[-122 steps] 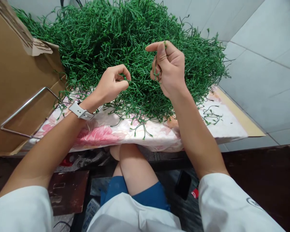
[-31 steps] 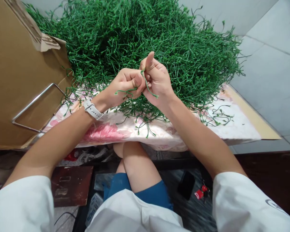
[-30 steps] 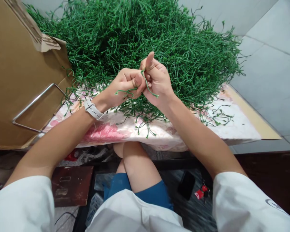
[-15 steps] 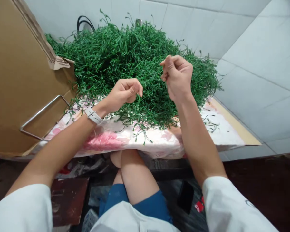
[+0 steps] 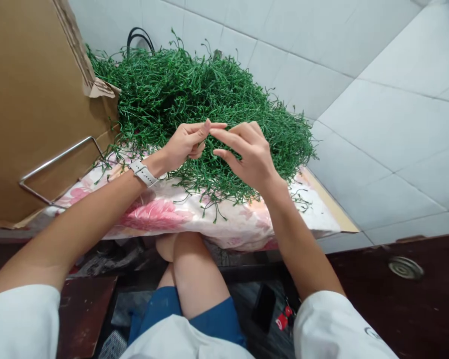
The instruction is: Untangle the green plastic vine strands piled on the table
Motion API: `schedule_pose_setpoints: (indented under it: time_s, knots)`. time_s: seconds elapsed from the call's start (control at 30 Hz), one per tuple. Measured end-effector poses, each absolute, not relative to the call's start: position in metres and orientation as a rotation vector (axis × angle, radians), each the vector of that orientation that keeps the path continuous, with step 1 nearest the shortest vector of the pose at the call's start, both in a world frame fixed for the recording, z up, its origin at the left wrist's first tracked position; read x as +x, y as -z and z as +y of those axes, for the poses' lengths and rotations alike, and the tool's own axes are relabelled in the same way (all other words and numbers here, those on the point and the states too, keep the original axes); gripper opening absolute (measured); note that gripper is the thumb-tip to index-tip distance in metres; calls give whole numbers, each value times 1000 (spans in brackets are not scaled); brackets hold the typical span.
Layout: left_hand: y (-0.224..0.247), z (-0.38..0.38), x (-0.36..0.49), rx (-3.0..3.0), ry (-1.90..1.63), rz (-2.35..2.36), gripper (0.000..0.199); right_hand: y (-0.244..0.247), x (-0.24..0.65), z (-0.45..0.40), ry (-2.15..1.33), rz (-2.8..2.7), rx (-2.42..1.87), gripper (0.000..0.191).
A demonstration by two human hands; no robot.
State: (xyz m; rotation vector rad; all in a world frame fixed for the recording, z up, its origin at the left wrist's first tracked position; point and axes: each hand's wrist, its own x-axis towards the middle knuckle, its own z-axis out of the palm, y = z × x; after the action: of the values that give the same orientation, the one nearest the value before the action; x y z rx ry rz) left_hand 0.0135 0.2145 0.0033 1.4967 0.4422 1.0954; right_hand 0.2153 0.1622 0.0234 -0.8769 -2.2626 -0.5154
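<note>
A big heap of thin green stems with small tips (image 5: 209, 89) lies on the floral-covered table, and both hands are above its front part. My left hand (image 5: 187, 142), with a white watch band (image 5: 142, 173) on its wrist, is closed, thumb pressed to the index finger. Whatever may be in that pinch is too small to make out. My right hand (image 5: 247, 154) reaches in from the right with its thumb apart from the fingers. Its index fingertip meets or nearly meets the left thumb tip. I see nothing held in the right hand.
A cardboard box (image 5: 26, 99) stands at the left, with a bent metal wire frame (image 5: 60, 159) against it. White tiled walls (image 5: 389, 129) close off the back and right. Pink-flowered plastic (image 5: 153, 214) covers the table's front edge. A dark phone-like object (image 5: 264, 306) lies below.
My right hand has come down and left toward my left hand, and its fingers have opened from a closed pinch. The left hand stays closed, its index finger straighter. The view has shifted somewhat.
</note>
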Motion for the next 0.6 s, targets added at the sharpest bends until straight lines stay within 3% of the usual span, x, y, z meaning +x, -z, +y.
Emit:
schedule_pose_setpoints:
  time_s: [0.33, 0.6]
  knots:
    - [-1, 210, 12, 1486, -911, 305, 52, -15, 202, 174, 739, -2050, -664, 14]
    - [0, 210, 13, 1582, -941, 319, 61, -19, 204, 166, 786, -2034, -637, 17]
